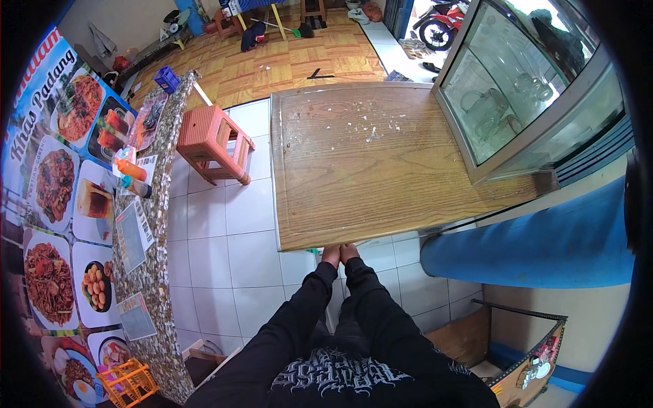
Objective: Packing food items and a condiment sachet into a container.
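Before me stands a table with a wood-grain top (357, 178), its near edge just past my hands. My left hand (331, 255) and my right hand (349, 252) are close together at that edge, both arms stretched forward in black sleeves. The fingers of both hands are hidden at or below the tabletop, so what they hold cannot be seen. A bit of something green (314, 250) shows under the edge beside my left hand. White crumbs or scraps (374, 135) lie scattered over the far part of the tabletop.
A glass display case (502, 109) with glass mugs sits on the table's right end. Left are a red plastic stool (214, 143) and a stone-topped counter (162, 224) bearing sauce bottles (131, 170). A blue pillar (530, 239) and an open wooden box (520, 357) stand right.
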Demonstrator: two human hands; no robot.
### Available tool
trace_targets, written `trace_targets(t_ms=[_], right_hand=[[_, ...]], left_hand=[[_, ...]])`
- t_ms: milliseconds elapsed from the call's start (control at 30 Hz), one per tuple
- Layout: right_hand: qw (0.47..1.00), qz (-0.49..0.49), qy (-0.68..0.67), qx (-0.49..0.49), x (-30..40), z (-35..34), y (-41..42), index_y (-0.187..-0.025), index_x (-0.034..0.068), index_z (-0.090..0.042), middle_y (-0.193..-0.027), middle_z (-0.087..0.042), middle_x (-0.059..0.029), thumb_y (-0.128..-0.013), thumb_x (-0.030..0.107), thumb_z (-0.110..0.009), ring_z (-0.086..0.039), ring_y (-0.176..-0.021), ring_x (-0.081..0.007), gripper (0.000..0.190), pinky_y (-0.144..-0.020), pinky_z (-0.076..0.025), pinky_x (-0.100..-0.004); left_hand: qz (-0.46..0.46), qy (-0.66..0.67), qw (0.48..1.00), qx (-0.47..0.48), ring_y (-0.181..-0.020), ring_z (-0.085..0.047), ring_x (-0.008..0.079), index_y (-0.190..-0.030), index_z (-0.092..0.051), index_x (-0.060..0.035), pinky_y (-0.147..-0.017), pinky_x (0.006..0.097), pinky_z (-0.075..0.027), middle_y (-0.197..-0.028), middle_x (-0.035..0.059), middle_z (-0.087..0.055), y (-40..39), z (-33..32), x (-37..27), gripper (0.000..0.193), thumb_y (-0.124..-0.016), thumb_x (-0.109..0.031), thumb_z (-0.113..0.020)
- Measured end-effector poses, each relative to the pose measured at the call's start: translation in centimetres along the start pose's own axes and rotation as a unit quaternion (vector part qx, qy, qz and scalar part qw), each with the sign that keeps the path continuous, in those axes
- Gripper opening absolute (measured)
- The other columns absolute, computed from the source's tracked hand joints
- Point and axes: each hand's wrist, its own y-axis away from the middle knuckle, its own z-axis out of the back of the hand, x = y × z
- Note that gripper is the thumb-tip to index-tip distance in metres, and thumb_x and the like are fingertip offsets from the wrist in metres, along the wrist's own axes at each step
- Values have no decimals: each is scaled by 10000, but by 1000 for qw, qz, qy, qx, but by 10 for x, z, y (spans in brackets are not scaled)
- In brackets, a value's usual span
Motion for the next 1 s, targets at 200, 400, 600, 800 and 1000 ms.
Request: trace_targets(t_ms=[200,400,600,800,1000], right_hand=[[998,16,-46,45,-17,-15,-26,-1405,16,-544,-1353,-645,-223,-1083,276,-470,-640,-1230,-318,420,-1020,-500,-394],[958,60,-270,74,-68,-25,-57,-1464,41,-493,-1345,-658,-181,-1075,220,-489,-643,-1201,-267,428,-1019,-500,-367],[981,88,-155,71,-79,1,-73,-1504,61,-467,-1401,-632,-145,-1060,181,-529,-615,-1237,-234,464,-1027,-489,-330],[988,120,-98,12,-44,12,-9,-1606,149,-350,-1438,-602,-192,-1028,160,-545,-617,-1270,-279,610,-1036,-483,-351],[992,83,-34,84,8,36,42,-1619,44,-272,-1579,-454,-193,-1025,87,-488,-461,-1436,-263,634,-1159,-376,-322]], left_hand=[[-11,63,998,30,-1099,-653,222,-1279,-618,13,-952,353,-519,-1248,125,-679,15,-5,-24,337,-1027,-207,-576],[5,36,997,75,-1177,-616,210,-1341,-587,-14,-1029,342,-472,-1288,116,-660,28,-29,-41,341,-1035,-163,-565],[29,34,990,136,-1275,-559,217,-1435,-510,-21,-1089,341,-431,-1384,121,-599,27,-47,-38,434,-1032,-165,-581],[59,7,983,173,-1448,-411,266,-1638,-177,-50,-1177,360,-351,-1605,155,-377,30,-26,-24,820,-990,-202,-657],[61,-9,993,100,-1462,-394,312,-1642,-63,-17,-1185,375,-348,-1624,257,-293,36,-10,-21,993,-947,-253,-731]])
